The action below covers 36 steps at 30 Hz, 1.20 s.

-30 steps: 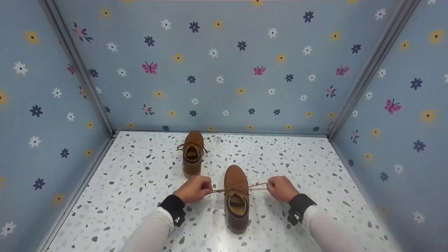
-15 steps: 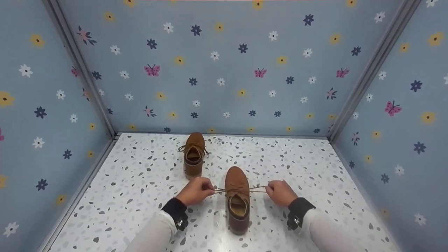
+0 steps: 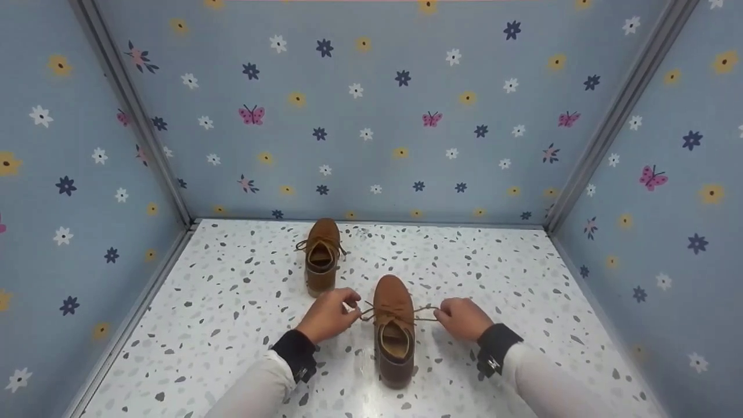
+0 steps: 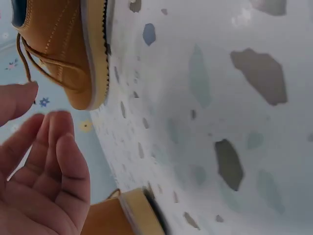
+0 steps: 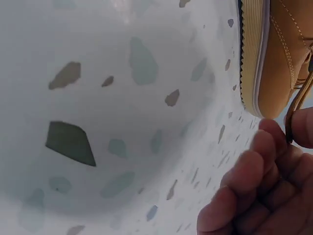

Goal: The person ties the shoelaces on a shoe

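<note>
A brown lace-up shoe (image 3: 395,371) stands upright on the floor between my hands, toe pointing away. Its shoelace (image 5: 296,105) is tied in a bow across the front. My right hand (image 3: 464,319) pinches the right loop between thumb and forefinger, and that loop stretches out sideways. On the other side, my left hand (image 3: 329,313) has thumb and fingers parted. The left loop (image 4: 49,61) hangs slack, with its bend right at the tip of the left thumb (image 4: 22,100).
A second brown shoe (image 3: 321,278), its lace tied in a bow, stands farther back and to the left, just beyond my left hand. Blue flowered panels (image 3: 371,116) enclose the speckled white floor (image 3: 482,261) at the back and both sides.
Half a second ago both loops were pulled taut. Since then my left fingers have parted and let go of the left loop, which has slackened. My right hand has shifted slightly inward.
</note>
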Available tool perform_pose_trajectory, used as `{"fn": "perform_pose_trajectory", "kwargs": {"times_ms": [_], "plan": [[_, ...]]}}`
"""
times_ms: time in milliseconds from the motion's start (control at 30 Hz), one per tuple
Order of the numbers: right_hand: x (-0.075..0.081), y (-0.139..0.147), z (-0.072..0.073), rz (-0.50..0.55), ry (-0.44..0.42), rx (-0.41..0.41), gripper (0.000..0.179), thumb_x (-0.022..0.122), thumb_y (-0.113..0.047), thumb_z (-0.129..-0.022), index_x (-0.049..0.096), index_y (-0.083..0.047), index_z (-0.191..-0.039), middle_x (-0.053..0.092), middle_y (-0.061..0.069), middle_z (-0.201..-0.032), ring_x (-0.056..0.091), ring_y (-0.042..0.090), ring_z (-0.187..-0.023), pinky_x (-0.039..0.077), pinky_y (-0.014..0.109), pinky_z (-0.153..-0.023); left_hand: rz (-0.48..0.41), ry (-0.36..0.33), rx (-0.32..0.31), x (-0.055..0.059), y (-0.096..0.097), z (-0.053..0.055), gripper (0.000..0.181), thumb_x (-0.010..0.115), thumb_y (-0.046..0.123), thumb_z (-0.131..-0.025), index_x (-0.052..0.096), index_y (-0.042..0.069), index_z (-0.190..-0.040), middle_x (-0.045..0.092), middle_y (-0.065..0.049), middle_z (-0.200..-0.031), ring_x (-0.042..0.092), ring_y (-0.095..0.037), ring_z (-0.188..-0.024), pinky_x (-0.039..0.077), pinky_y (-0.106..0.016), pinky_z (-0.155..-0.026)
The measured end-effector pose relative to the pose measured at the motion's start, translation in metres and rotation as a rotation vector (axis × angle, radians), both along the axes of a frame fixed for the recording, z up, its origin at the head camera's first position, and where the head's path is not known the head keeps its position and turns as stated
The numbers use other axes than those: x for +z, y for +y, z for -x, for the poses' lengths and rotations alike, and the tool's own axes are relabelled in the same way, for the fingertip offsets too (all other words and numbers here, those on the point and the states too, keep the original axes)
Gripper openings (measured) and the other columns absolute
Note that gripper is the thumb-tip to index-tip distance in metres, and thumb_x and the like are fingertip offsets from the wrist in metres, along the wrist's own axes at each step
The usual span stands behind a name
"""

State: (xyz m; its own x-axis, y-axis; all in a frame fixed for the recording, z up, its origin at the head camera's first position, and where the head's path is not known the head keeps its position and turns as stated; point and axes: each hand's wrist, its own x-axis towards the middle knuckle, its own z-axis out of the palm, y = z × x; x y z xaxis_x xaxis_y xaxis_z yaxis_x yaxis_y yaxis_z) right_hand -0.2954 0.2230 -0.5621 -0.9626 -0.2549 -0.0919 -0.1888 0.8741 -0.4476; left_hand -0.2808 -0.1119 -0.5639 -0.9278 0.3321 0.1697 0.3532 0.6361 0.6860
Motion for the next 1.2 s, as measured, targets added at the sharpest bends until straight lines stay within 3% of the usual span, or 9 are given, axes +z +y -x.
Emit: {"fn": "perform_pose_trajectory", "kwargs": {"times_ms": [167,267,400,533,667,767,867,1033,1200], "plan": [[0.007,0.001,-0.001,-0.032,0.046,0.019,0.024,0.067,-0.031,-0.101,0.07,-0.018,-0.082,0.067,-0.003,-0.076,0.06,0.015,-0.07,0.051,0.037,-0.069,0.006,0.01,-0.011,0.013,0.015,-0.01,0.013,0.075,0.025,-0.095,0.067,0.016,-0.093,0.07,0.002,-0.084,0.061,-0.008,-0.072,0.052,-0.026,-0.066],[0.009,0.002,-0.002,-0.048,0.076,0.028,0.02,0.068,-0.032,-0.1,0.076,-0.014,-0.095,0.075,0.002,-0.092,0.07,0.021,-0.087,0.057,0.044,-0.083,0.023,-0.056,-0.036,0.016,0.023,-0.016,0.025,0.073,0.037,-0.097,0.064,0.019,-0.082,0.062,0.007,-0.072,0.055,-0.007,-0.062,0.046,-0.026,-0.058],[0.013,0.001,-0.008,-0.037,0.078,0.074,0.03,0.068,-0.033,-0.101,0.075,-0.009,-0.116,0.077,0.012,-0.114,0.072,0.032,-0.11,0.056,0.052,-0.097,0.061,-0.173,-0.067,0.013,0.032,-0.023,0.041,0.07,0.052,-0.096,0.059,0.02,-0.072,0.056,0.01,-0.062,0.052,-0.009,-0.052,0.042,-0.028,-0.053],[0.015,-0.005,-0.016,0.039,0.047,0.216,0.039,0.067,-0.035,-0.102,0.069,-0.006,-0.128,0.074,0.017,-0.123,0.071,0.037,-0.114,0.057,0.054,-0.095,0.074,-0.263,-0.092,0.003,0.038,-0.027,0.045,0.068,0.055,-0.096,0.057,0.02,-0.069,0.055,0.01,-0.059,0.053,-0.01,-0.051,0.042,-0.028,-0.051],[0.015,-0.013,-0.026,0.128,0.016,0.4,0.039,0.067,-0.037,-0.102,0.065,-0.011,-0.13,0.074,0.014,-0.125,0.073,0.033,-0.11,0.061,0.043,-0.088,0.022,-0.338,-0.093,-0.005,0.041,-0.03,0.041,0.065,0.05,-0.099,0.057,0.021,-0.07,0.055,0.009,-0.059,0.052,-0.01,-0.05,0.041,-0.027,-0.049],[0.013,-0.017,-0.032,0.181,-0.009,0.493,0.037,0.069,-0.038,-0.101,0.064,-0.017,-0.131,0.075,0.006,-0.125,0.075,0.028,-0.11,0.063,0.034,-0.086,-0.013,-0.375,-0.09,-0.01,0.043,-0.032,0.04,0.061,0.047,-0.101,0.055,0.023,-0.069,0.054,0.009,-0.06,0.051,-0.01,-0.051,0.041,-0.027,-0.05],[0.012,-0.019,-0.038,0.228,-0.032,0.55,0.037,0.073,-0.035,-0.098,0.065,-0.018,-0.13,0.075,0.003,-0.127,0.075,0.029,-0.11,0.064,0.033,-0.086,-0.035,-0.377,-0.087,-0.014,0.047,-0.034,0.039,0.059,0.041,-0.102,0.053,0.023,-0.068,0.052,0.009,-0.062,0.05,-0.01,-0.054,0.041,-0.027,-0.052],[0.011,-0.022,-0.045,0.21,-0.042,0.648,0.039,0.081,-0.03,-0.091,0.068,-0.02,-0.127,0.074,0.0,-0.128,0.076,0.027,-0.106,0.063,0.031,-0.085,-0.035,-0.336,-0.072,-0.015,0.05,-0.037,0.035,0.057,0.031,-0.1,0.049,0.023,-0.067,0.053,0.008,-0.065,0.051,-0.01,-0.057,0.042,-0.027,-0.053],[0.008,-0.027,-0.047,0.196,0.036,0.719,0.036,0.085,-0.023,-0.085,0.069,-0.015,-0.117,0.075,0.0,-0.119,0.075,0.015,-0.104,0.063,0.028,-0.086,0.006,-0.277,-0.078,-0.012,0.053,-0.038,0.033,0.057,0.025,-0.098,0.048,0.022,-0.066,0.052,0.007,-0.066,0.051,-0.009,-0.056,0.042,-0.026,-0.053]]}}
